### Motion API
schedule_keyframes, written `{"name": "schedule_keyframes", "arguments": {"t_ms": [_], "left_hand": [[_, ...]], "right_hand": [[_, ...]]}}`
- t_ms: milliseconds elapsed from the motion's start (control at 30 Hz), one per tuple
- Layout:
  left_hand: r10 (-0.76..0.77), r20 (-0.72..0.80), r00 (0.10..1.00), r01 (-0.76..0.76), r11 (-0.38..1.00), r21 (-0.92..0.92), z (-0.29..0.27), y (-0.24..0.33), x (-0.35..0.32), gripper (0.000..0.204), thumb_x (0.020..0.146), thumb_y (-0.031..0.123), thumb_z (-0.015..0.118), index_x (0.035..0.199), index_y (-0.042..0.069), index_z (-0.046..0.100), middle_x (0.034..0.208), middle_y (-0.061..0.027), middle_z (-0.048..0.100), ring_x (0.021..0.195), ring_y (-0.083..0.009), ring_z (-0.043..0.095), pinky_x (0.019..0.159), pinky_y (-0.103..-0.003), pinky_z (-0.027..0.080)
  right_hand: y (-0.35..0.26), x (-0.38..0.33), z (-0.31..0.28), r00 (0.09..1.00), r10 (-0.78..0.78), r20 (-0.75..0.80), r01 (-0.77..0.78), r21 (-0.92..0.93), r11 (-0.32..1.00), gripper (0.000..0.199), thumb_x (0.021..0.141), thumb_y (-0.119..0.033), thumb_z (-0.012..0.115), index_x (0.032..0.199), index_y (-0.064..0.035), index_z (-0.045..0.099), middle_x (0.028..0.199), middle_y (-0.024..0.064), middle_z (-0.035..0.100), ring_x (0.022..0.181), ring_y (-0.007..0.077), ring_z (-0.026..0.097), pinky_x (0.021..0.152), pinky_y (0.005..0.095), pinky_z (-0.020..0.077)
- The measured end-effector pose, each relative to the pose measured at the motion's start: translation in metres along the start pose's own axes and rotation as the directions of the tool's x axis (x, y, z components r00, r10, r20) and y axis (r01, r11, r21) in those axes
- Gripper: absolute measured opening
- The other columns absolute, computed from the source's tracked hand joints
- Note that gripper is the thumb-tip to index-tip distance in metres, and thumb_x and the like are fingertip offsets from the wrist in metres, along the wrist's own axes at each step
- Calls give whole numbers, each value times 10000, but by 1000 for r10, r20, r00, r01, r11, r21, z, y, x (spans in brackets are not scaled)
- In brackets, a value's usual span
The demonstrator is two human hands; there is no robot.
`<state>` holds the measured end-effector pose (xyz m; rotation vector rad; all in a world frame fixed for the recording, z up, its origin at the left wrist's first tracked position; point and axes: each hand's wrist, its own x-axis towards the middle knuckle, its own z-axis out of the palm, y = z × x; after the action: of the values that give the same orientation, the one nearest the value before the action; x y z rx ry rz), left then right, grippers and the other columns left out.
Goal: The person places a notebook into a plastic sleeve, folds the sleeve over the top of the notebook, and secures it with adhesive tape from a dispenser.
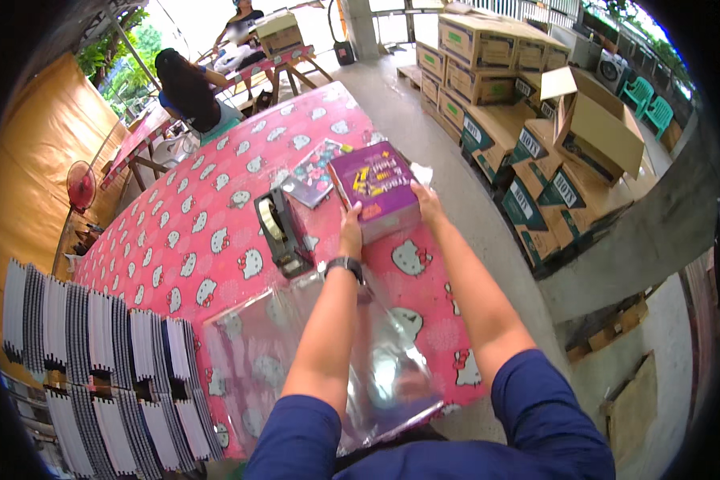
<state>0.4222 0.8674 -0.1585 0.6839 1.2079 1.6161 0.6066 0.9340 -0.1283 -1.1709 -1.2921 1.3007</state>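
Gripping a purple-covered notebook stack (382,182), right of the black tape dispenser (290,238).
Clasped by left hand (351,229) at near-left corner and right hand (430,205) at right side, with clear plastic film (386,360) nearer than the dispenser and flowered notebook (315,178) just beyond.

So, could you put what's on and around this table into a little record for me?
Left hand: holding the left side of a purple pack
Right hand: holding its right side
Left of pack: black tape dispenser
Under left forearm: clear plastic sheeting
Table cover: pink, white cat faces
Lower left: rows of stacked notebooks
Right background: cardboard boxes
Upper left: two people
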Motion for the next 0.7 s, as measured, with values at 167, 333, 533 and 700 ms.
{"name": "schedule_keyframes", "arguments": {"t_ms": [167, 333, 533, 700], "left_hand": [[333, -19, 943, -180, 555, 812, -27, 32, -77, 789, 857, 472, 511, 1388, -47, 246, 1413, -289, 267, 1346, -357, 229, 1090, -380, 208], [306, 259, 916, -317, 156, 936, -113, 72, -286, 654, 805, 347, 622, 1363, 105, 380, 1478, -171, 212, 1371, -374, 152, 1080, -544, 126], [15, -38, 999, 39, -138, 990, -266, 64, -431, 727, 846, 535, 485, 1443, 207, 232, 1515, -138, 101, 1391, -356, 80, 1057, -606, 95], [189, 75, 979, -57, -98, 994, -292, 74, -440, 710, 877, 566, 406, 1456, 222, 182, 1517, -140, 73, 1393, -349, 69, 1065, -595, 98]], "right_hand": [[7, -57, 6, 992, -90, -86, 98, 101, 990, 788, 871, -641, 396, 1257, 44, 432, 1237, 161, 490, 1158, 239, 441, 1011, 355, 303], [33, -239, -6, 890, -351, 291, 456, -577, 678, 572, 777, -280, 649, 1266, -43, 469, 1298, 225, 441, 1198, 367, 399, 1005, 426, 310], [24, -364, 42, 827, -236, 510, 544, -622, 563, 548, 761, -278, 652, 1239, -58, 498, 1352, 138, 430, 1254, 357, 345, 1035, 471, 258], [5, -365, 61, 775, -299, 556, 624, -603, 496, 521, 728, -173, 655, 1215, -52, 514, 1327, 154, 451, 1247, 345, 360, 1042, 453, 247]]}}
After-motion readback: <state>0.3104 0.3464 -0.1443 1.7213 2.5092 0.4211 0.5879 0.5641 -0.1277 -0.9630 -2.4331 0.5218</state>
